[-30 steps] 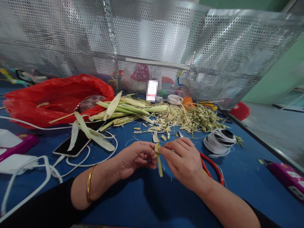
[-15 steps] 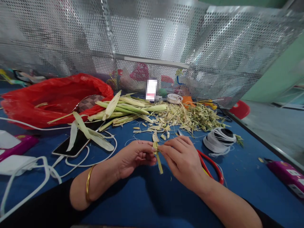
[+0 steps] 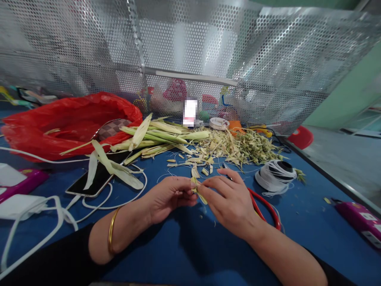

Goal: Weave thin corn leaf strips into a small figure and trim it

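Note:
Near the middle of the blue table, my left hand (image 3: pixel 171 198) pinches a small yellow-green strip of husk (image 3: pixel 203 198) between thumb and fingers. My right hand (image 3: pixel 228 198) meets it from the right, its thumb and index finger closed on the same strip. The strip's lower end slants down between the hands. Just beyond the fingertips lie loose husk scraps (image 3: pixel 204 171). Red-handled scissors (image 3: pixel 268 204) lie partly hidden beneath my right hand.
Behind are husk stalks (image 3: pixel 166 137) and a pile of shredded plant bits (image 3: pixel 232 145). A red plastic bag (image 3: pixel 68 119) and a phone (image 3: pixel 92 180) with white cables lie left. A white thread spool (image 3: pixel 275 176) stands right, near a purple object (image 3: pixel 358 218). Perforated sheeting rises behind.
The strip's hanging lower end has turned up and toward my right hand, and less of it shows. My right index finger has shifted slightly. My left hand has barely moved.

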{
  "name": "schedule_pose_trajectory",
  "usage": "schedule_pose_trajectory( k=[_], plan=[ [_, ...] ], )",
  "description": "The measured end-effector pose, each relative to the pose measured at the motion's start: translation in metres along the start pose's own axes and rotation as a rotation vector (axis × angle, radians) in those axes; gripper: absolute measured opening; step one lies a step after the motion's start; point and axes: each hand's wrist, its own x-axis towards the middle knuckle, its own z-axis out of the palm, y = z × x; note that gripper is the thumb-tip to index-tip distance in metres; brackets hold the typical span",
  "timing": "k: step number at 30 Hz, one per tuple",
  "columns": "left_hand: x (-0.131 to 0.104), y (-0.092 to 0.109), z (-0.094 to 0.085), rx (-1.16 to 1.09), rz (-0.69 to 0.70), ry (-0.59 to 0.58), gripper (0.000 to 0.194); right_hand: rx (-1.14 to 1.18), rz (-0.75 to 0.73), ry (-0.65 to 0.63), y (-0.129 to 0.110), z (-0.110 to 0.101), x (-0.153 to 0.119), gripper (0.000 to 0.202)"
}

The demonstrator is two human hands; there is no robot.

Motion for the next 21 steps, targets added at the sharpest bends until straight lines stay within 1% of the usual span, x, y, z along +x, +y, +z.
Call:
schedule_pose_trajectory(
  k=[2,5,7,10,12,14,16,19,21],
  plan=[
    [-0.001,-0.001,0.000,0.068,0.035,-0.033,0.007,0.097,0.109,0.021,-0.003,0.001,0.001,0.017],
    [-0.001,-0.002,0.000,0.193,0.091,-0.059,0.012,0.355,0.394,0.051,-0.006,0.004,0.002,0.011],
    [-0.001,-0.001,-0.001,0.266,0.126,-0.045,0.014,0.560,0.584,0.051,-0.007,0.006,0.003,0.013],
    [-0.001,0.001,-0.001,0.366,0.168,-0.037,0.015,0.805,0.834,-0.052,-0.005,0.009,0.004,0.014],
    [-0.001,0.002,0.000,0.436,0.192,-0.057,0.016,0.904,0.961,-0.126,-0.003,0.010,0.004,0.012],
    [-0.001,0.003,0.000,0.479,0.208,-0.086,0.018,0.963,1.020,-0.133,-0.001,0.011,0.004,0.011],
    [0.001,0.002,0.000,0.474,0.208,-0.092,0.022,1.002,1.025,-0.119,0.001,0.011,0.005,0.012],
    [0.002,0.001,0.001,0.452,0.205,-0.053,0.028,1.048,1.024,-0.129,0.001,0.013,0.005,0.011],
    [0.002,0.001,0.002,0.469,0.203,-0.009,0.028,1.027,1.032,-0.115,0.000,0.014,0.005,0.011]
  ],
)
